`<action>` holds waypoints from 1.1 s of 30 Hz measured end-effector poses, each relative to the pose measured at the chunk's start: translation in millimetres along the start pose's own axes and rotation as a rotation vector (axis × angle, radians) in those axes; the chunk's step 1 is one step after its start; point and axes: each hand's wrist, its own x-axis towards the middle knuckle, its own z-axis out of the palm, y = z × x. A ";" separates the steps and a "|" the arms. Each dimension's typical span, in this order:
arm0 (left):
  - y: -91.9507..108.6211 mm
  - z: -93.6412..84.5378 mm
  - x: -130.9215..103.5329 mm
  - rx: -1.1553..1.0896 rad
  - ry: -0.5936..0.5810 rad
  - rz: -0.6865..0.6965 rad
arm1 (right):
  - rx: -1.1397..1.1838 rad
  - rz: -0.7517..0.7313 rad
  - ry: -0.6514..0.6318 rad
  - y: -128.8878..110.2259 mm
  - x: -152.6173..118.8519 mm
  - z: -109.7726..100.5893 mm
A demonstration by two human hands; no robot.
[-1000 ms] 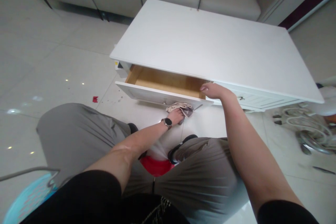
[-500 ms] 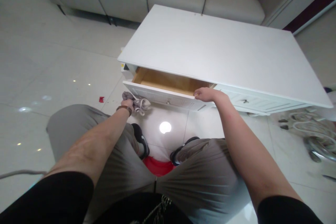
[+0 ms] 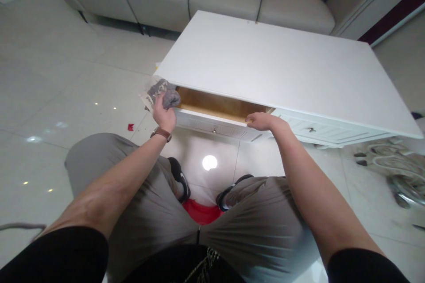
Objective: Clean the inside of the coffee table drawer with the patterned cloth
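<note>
A crumpled grey and white cloth (image 3: 171,97) is bunched in my left hand (image 3: 163,114), at the left end of the open drawer (image 3: 206,120). Its loose part looks smeared by motion. The drawer is pulled partway out of the white coffee table (image 3: 279,66), and its bare wooden inside shows. My right hand (image 3: 260,120) has its fingers closed over the top edge of the drawer front, near the right end. A small metal knob (image 3: 214,131) sits on the drawer front, between my two hands.
Behind the table runs a grey sofa (image 3: 229,2). A small red scrap (image 3: 130,127) lies on the tiled floor to the left. Coiled pale cable or hose (image 3: 392,157) lies at the right. Something red (image 3: 202,212) is between my shoes.
My left hand has risen with the cloth, from below the drawer front to the drawer's left corner. The right hand stays on the drawer edge. The view has shifted slightly.
</note>
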 end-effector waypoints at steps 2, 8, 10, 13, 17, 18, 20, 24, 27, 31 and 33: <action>14.5 7.1 -15.3 0.084 0.027 0.068 | -0.008 0.002 0.004 -1.4 -0.2 0.4; 70.0 47.7 -59.5 0.166 -0.229 0.419 | -0.041 0.022 0.013 -3.9 -2.2 3.3; 89.7 63.3 -70.8 0.155 -0.265 0.501 | -0.044 0.027 0.018 -3.0 -2.8 4.3; 117.8 85.8 -86.2 0.130 -0.322 0.612 | -0.043 0.020 0.026 -1.2 -3.5 5.1; 142.7 104.6 -102.0 0.140 -0.391 0.727 | -0.045 -0.004 0.019 0.3 -5.4 4.8; 145.1 105.9 -103.9 0.148 -0.397 0.738 | -0.047 -0.004 0.011 0.4 -5.9 4.7; 144.9 103.7 -104.3 0.165 -0.409 0.758 | -0.040 -0.005 0.004 0.3 -6.3 4.3; 129.0 85.7 -92.5 0.200 -0.451 0.806 | -0.010 -0.020 0.019 -1.3 -4.9 3.0; 111.1 67.8 -78.0 0.218 -0.440 0.756 | 0.001 -0.012 0.012 -2.2 -3.0 1.6; 97.4 41.1 -58.7 0.207 -0.411 0.623 | 0.086 -0.063 0.085 -4.0 -2.3 1.5; 103.0 24.6 -50.0 0.185 -0.415 0.551 | 0.135 -0.143 0.216 -8.2 -3.9 1.5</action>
